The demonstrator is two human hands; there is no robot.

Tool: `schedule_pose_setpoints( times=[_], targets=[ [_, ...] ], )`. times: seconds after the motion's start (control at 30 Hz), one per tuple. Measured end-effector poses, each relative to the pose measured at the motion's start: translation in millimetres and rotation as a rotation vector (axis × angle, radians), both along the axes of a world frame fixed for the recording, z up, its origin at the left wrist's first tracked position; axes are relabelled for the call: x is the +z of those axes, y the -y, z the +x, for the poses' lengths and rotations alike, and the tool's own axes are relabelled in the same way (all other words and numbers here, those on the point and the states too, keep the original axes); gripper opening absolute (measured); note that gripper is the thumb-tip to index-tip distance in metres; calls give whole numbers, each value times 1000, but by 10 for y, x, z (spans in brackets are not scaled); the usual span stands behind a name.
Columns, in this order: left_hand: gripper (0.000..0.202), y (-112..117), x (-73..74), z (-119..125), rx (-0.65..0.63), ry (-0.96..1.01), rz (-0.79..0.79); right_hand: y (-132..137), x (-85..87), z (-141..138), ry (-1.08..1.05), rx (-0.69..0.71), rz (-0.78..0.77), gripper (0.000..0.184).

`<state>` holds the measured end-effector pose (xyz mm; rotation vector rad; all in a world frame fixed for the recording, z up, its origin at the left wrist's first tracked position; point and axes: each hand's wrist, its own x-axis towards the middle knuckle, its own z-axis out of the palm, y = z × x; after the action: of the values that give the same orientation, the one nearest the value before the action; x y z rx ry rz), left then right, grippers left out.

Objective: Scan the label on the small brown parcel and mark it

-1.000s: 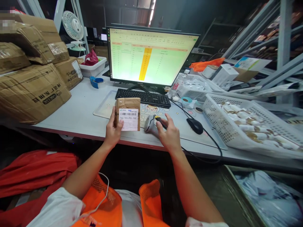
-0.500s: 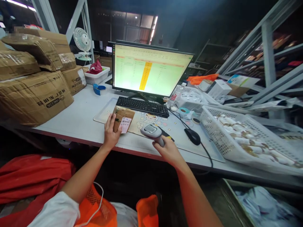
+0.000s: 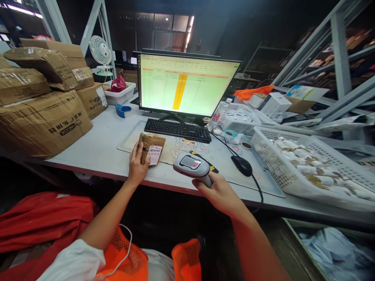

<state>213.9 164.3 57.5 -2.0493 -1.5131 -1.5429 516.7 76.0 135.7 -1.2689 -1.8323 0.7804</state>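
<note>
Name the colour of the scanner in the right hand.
The scanner is light grey, shown in the head view.

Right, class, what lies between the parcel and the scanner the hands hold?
Only a cartoon-printed desk mat lies between the brown parcel and the grey barcode scanner; the head view shows it.

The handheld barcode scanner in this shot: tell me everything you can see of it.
The handheld barcode scanner is a pistol-shaped device of light grey and white plastic, with a dark-framed rectangular panel showing a reddish tint on top. Its grip runs down into the right hand, the only thing seen touching it. It is tilted, with its head pointing left towards the brown parcel but apart from it, above the front part of the desk.
</note>
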Motion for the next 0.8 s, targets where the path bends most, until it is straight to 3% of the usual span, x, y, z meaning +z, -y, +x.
schedule_pose_setpoints(
  times=[0.43, 0.67, 0.8],
  targets=[
    [69, 24, -49, -129, -16, 142, -45, -17, 66, -31, -66, 54, 9, 22],
    [74, -39, -46, -211, -70, 384, -163, -210, -7, -211, -277, 95, -258, 26],
    [75, -29, -49, -201, -64, 387, -159, -291, -51, -309, -280, 95, -283, 28]
  ],
)
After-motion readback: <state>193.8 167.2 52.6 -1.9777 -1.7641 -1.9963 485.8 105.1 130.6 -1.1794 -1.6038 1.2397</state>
